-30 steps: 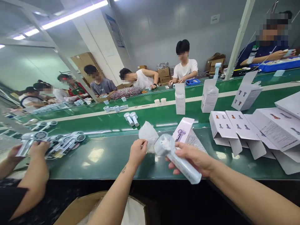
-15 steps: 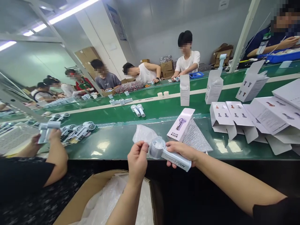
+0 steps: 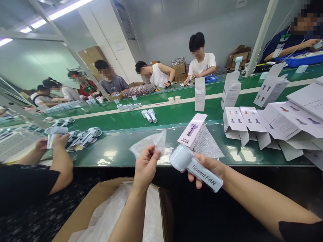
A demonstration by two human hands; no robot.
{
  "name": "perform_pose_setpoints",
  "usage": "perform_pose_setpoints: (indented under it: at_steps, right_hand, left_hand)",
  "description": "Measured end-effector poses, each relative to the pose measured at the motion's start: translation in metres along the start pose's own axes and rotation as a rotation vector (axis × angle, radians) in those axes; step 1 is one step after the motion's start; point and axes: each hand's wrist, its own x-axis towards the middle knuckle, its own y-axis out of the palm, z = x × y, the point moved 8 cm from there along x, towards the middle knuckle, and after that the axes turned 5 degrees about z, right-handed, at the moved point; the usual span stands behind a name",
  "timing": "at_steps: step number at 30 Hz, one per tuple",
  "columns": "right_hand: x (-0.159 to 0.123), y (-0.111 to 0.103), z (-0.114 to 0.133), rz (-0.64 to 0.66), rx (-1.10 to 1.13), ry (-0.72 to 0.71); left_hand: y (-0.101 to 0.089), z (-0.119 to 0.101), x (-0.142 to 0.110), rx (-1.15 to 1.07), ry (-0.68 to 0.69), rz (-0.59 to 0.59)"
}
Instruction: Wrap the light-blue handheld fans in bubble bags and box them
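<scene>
Lt-blue fan (image 3: 192,167) in R hand (image 3: 208,169), up at near edge of bench (image 3: 121,154): thumb + fingers clamped round handle, "Speed FAN" lettering twd camera, round head at upper L end, handle slanting down to R. Well clear of fan, to its L: L hand (image 3: 145,168), thumb + fingertips pinched tog. on clear plastic bag (image 3: 154,140), bag hanging limp over bench.

Just behind fan head, printed box (image 3: 191,130) w/ purple fan pic; can't tell if touching fan. Beside it, to R, bubble wrap (image 3: 209,146). Farther R, heap of open white cartons (image 3: 236,118), flaps hanging.

Beyond, on green belt (image 3: 174,116): two lt-blue fans (image 3: 149,116) side by side; to R, three white boxes (image 3: 200,97) standing open. Two cream cups (image 3: 174,99) on pale strip.

Far L: co-worker's hands (image 3: 60,140) on lt-blue piece (image 3: 54,132), nr pile of fan parts (image 3: 84,138). Below bench, nr L forearm: brown carton (image 3: 92,201) w/ clear plastic inside. Across line: row of co-workers (image 3: 202,64), blue tray (image 3: 211,78) nr one in white tee.
</scene>
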Motion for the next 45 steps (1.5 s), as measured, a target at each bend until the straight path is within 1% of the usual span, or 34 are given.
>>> perform_pose_setpoints:
  at_steps: [2, 4, 5, 8, 11, 13, 15, 16, 18, 20, 21, 23, 26, 28, 29, 30, 31, 32, 33, 34, 36, 38, 39, 40, 41, 42, 43, 45]
  right_hand:
    - [0.001, -0.001, -0.005, -0.072, -0.032, -0.017]
    - [0.001, -0.004, -0.007, -0.158, -0.077, -0.026]
    - [0.001, -0.003, -0.007, -0.178, -0.092, -0.025]
    - [-0.002, -0.002, -0.006, -0.168, -0.119, -0.013]
    - [-0.009, -0.006, -0.009, -0.156, -0.121, 0.026]
    - [-0.013, -0.014, -0.011, -0.197, -0.097, 0.054]
    - [-0.015, -0.020, -0.013, -0.239, -0.080, 0.076]
    - [-0.015, -0.021, -0.014, -0.237, -0.082, 0.091]
    - [-0.012, -0.016, -0.015, -0.177, -0.104, 0.128]
    - [-0.010, -0.011, -0.015, -0.136, -0.155, 0.154]
    - [-0.010, -0.011, -0.014, -0.150, -0.186, 0.155]
    - [-0.012, -0.015, -0.012, -0.221, -0.243, 0.143]
    - [-0.019, -0.019, -0.012, -0.293, -0.292, 0.119]
    - [-0.024, -0.020, -0.011, -0.335, -0.318, 0.082]
    - [-0.027, -0.021, -0.010, -0.363, -0.331, 0.059]
    - [-0.030, -0.021, -0.010, -0.394, -0.344, 0.038]
    - [-0.033, -0.022, -0.011, -0.426, -0.358, 0.026]
    - [-0.034, -0.023, -0.014, -0.453, -0.375, 0.031]
    - [-0.035, -0.023, -0.018, -0.475, -0.399, 0.047]
    - [-0.035, -0.024, -0.021, -0.494, -0.425, 0.061]
    - [-0.033, -0.025, -0.026, -0.528, -0.477, 0.068]
    - [-0.032, -0.028, -0.029, -0.560, -0.511, 0.046]
    - [-0.032, -0.030, -0.029, -0.578, -0.518, 0.034]
    - [-0.032, -0.032, -0.030, -0.591, -0.519, 0.034]
    - [-0.033, -0.033, -0.032, -0.600, -0.515, 0.036]
    - [-0.034, -0.034, -0.033, -0.602, -0.504, 0.038]
    - [-0.034, -0.033, -0.034, -0.596, -0.485, 0.038]
    - [-0.034, -0.030, -0.037, -0.569, -0.432, 0.040]
  left_hand:
    - [0.009, -0.001, -0.004, 0.074, -0.022, 0.080]
    - [0.014, -0.005, -0.010, 0.164, -0.016, 0.094]
    - [0.015, -0.007, -0.014, 0.194, -0.002, 0.087]
    - [0.017, -0.014, -0.022, 0.246, 0.065, 0.088]
    - [0.022, -0.017, -0.026, 0.282, 0.106, 0.141]
    - [0.025, -0.016, -0.028, 0.272, 0.099, 0.169]
    - [0.027, -0.014, -0.029, 0.218, 0.070, 0.192]
    - [0.029, -0.012, -0.030, 0.176, 0.048, 0.213]
    - [0.034, -0.009, -0.032, 0.091, 0.008, 0.268]
    - [0.035, -0.011, -0.034, 0.041, 0.031, 0.275]
    - [0.034, -0.015, -0.035, 0.045, 0.076, 0.257]
    - [0.032, -0.028, -0.039, 0.114, 0.235, 0.229]
    - [0.037, -0.050, -0.058, 0.301, 0.574, 0.229]
    - [0.038, -0.054, -0.074, 0.446, 0.766, 0.190]
    - [0.039, -0.052, -0.081, 0.526, 0.827, 0.162]
    - [0.041, -0.047, -0.087, 0.604, 0.860, 0.135]
    - [0.042, -0.041, -0.092, 0.668, 0.861, 0.101]
    - [0.043, -0.033, -0.094, 0.713, 0.832, 0.061]
    - [0.044, -0.025, -0.095, 0.731, 0.774, 0.013]
    - [0.044, -0.015, -0.094, 0.723, 0.682, -0.032]
    - [0.046, 0.008, -0.089, 0.641, 0.411, -0.089]
    - [0.051, 0.032, -0.083, 0.488, 0.109, -0.076]
    - [0.053, 0.042, -0.082, 0.401, -0.017, -0.070]
    - [0.054, 0.046, -0.082, 0.328, -0.099, -0.081]
    - [0.052, 0.044, -0.082, 0.286, -0.119, -0.112]
    - [0.048, 0.036, -0.082, 0.285, -0.071, -0.151]
    - [0.045, 0.023, -0.084, 0.320, 0.035, -0.191]
    - [0.043, -0.008, -0.094, 0.445, 0.357, -0.226]
